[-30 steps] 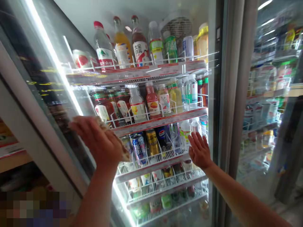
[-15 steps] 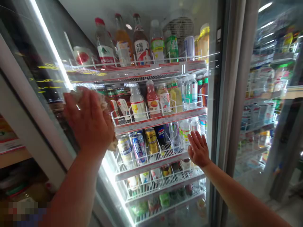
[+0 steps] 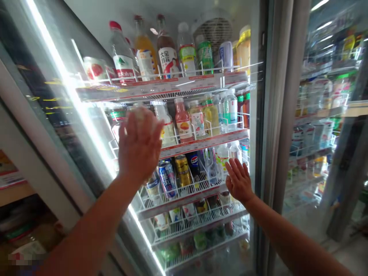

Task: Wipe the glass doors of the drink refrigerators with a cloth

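In the head view my left hand (image 3: 140, 143) lies flat against the glass door, fingers up, blurred by motion. Half a second ago a crumpled pale cloth showed under its palm; now the hand hides nearly all of it. My right hand (image 3: 239, 181) rests lower on the glass with its fingers stretched, holding nothing. Through the glass, white wire shelves hold bottles and cans. Near my left hand stand a red juice bottle (image 3: 183, 122) and a blue can (image 3: 167, 179). A gold can (image 3: 183, 170) and a Pepsi bottle (image 3: 194, 165) are between my hands.
A vertical metal door frame (image 3: 283, 115) runs to the right of my right hand. Beyond it is another glass-fronted section with drinks (image 3: 342, 92). On the left, a bright light strip (image 3: 71, 92) slants down the cooler's side, beside a pale door frame (image 3: 37, 161).
My left hand has swept right across the glass, and the cloth at its edge has gone out of sight behind it. My right hand stays about where it was. The view has shifted slightly.
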`<state>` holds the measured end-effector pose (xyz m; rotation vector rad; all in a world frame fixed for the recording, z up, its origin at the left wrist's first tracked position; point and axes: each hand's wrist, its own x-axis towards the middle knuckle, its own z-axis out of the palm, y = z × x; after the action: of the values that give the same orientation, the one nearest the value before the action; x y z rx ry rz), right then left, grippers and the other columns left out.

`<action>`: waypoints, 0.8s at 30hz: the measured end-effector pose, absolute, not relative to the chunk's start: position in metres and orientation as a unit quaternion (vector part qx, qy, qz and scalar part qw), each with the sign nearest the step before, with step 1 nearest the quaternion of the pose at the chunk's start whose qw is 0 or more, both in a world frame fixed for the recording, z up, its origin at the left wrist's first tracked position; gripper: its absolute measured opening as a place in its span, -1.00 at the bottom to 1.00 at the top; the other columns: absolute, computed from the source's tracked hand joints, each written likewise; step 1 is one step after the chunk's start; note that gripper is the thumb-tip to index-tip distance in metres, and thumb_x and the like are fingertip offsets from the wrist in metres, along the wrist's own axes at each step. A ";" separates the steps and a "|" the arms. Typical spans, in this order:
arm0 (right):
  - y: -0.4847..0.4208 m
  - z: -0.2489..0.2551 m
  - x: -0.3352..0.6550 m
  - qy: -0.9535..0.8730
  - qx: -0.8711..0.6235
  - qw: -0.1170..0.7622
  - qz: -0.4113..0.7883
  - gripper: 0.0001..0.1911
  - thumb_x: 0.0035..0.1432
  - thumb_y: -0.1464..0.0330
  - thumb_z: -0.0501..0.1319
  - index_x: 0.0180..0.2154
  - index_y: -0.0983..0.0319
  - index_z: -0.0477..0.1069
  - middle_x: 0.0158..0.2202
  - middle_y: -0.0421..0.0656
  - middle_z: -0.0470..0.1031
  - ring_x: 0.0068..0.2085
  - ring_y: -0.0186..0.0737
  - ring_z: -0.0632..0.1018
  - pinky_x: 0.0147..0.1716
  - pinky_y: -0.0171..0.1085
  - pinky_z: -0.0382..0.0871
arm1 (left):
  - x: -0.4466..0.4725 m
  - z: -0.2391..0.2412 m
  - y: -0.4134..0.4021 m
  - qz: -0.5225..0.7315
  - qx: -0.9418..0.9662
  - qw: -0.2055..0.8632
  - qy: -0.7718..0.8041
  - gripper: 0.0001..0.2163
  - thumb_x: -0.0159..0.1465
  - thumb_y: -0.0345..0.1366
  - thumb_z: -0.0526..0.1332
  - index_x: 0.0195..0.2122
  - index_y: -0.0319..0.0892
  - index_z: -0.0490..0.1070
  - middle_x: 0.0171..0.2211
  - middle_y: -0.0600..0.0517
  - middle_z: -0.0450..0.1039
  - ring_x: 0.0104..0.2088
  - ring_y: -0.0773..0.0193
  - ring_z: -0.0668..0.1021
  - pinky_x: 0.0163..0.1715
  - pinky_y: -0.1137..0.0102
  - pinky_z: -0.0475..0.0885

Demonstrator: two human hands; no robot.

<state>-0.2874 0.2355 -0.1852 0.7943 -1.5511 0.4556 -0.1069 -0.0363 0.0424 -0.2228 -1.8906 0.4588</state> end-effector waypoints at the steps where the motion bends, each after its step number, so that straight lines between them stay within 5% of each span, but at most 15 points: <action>1: 0.236 -0.185 -0.287 -0.674 0.347 0.621 0.198 -0.20 0.27 0.48 0.09 0.46 0.17 -0.15 0.40 -0.06 0.20 0.45 -0.06 0.11 0.43 0.04 0.00 | -0.111 0.038 -0.032 0.216 -0.136 0.519 -0.816 -0.54 0.39 -0.31 0.16 0.32 -0.06 0.25 0.45 0.03 -0.03 0.46 -0.06 -0.09 0.42 -0.10 -0.19; 5: 0.236 -0.184 -0.286 -0.674 0.349 0.620 0.198 -0.21 0.28 0.48 0.07 0.46 0.20 -0.14 0.39 -0.05 0.21 0.45 -0.08 0.08 0.44 0.03 -0.01 | -0.110 0.058 -0.027 0.235 -0.135 0.509 -0.817 -0.55 0.42 -0.30 0.13 0.33 -0.05 0.23 0.42 0.03 0.06 0.44 -0.05 0.04 0.37 -0.22 -0.27; 10: 0.236 -0.184 -0.287 -0.669 0.356 0.621 0.203 -0.22 0.27 0.49 0.08 0.45 0.22 -0.13 0.38 -0.03 0.23 0.46 -0.10 0.06 0.45 0.02 -0.06 | -0.113 0.069 -0.026 0.215 -0.057 0.593 -0.774 -0.49 0.42 -0.24 0.12 0.38 -0.12 0.12 0.47 -0.02 -0.11 0.45 -0.14 -0.18 0.34 -0.25 -0.30; 15: 0.236 -0.184 -0.287 -0.671 0.353 0.621 0.202 -0.21 0.28 0.49 0.09 0.45 0.20 -0.14 0.35 -0.03 0.30 0.46 -0.10 0.08 0.44 0.03 -0.02 | -0.127 0.053 -0.016 0.246 -0.261 0.434 -0.826 -0.58 0.42 -0.38 0.07 0.28 0.09 0.28 0.40 0.15 0.10 0.45 0.14 -0.03 0.42 -0.08 -0.29; 21: 0.235 -0.184 -0.287 -0.670 0.357 0.617 0.208 -0.24 0.29 0.49 0.08 0.45 0.24 -0.09 0.30 0.00 0.37 0.47 -0.11 0.06 0.44 0.01 -0.04 | -0.123 0.097 -0.016 0.244 -0.108 0.565 -0.780 -0.57 0.48 -0.20 0.03 0.30 -0.31 0.22 0.44 -0.10 -0.04 0.44 -0.19 -0.15 0.29 -0.30 -0.30; 24: 0.235 -0.184 -0.288 -0.666 0.362 0.618 0.210 -0.26 0.28 0.48 0.07 0.44 0.25 -0.07 0.29 0.01 0.38 0.47 -0.09 0.06 0.43 0.02 -0.04 | -0.134 0.074 -0.009 0.304 -0.197 0.522 -0.772 -0.58 0.46 -0.28 0.09 0.33 -0.09 0.22 0.46 0.05 -0.09 0.46 -0.04 -0.21 0.39 -0.12 -0.25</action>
<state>-0.2885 0.2346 -0.1841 0.8335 -1.5318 0.4842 -0.1343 -0.0090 0.0742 -0.4728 -1.8501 0.7275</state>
